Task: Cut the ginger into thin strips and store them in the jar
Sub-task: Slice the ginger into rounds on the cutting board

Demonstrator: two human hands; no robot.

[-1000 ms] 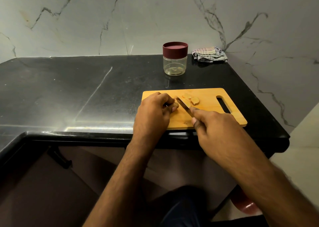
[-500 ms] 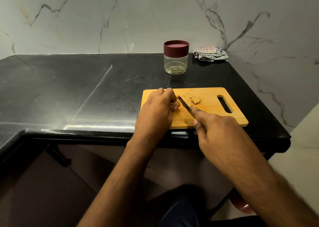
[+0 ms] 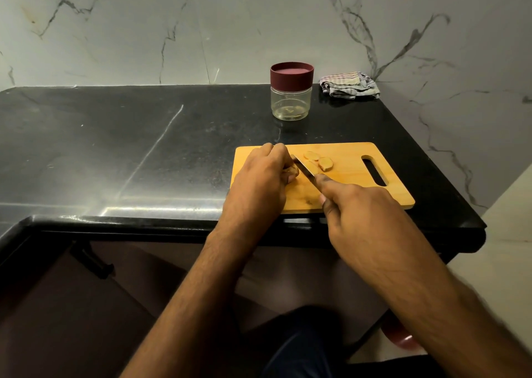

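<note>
On the wooden cutting board (image 3: 354,193) my left hand (image 3: 262,176) pins a piece of ginger (image 3: 292,171), mostly hidden under the fingers. My right hand (image 3: 357,208) grips a knife (image 3: 306,170); its blade lies against the ginger just right of my left fingertips. Cut ginger slices (image 3: 321,160) lie on the board beyond the blade. A clear jar (image 3: 291,100) with a dark red lid stands closed on the counter behind the board.
The black stone countertop (image 3: 129,147) extends left and meets a marble wall at the back. A folded checked cloth (image 3: 349,85) lies in the back right corner. The counter's right edge drops off just past the board.
The view has tilted slightly. The knife blade and my left fingers have shifted a little along the ginger; the slices stay where they were.
</note>
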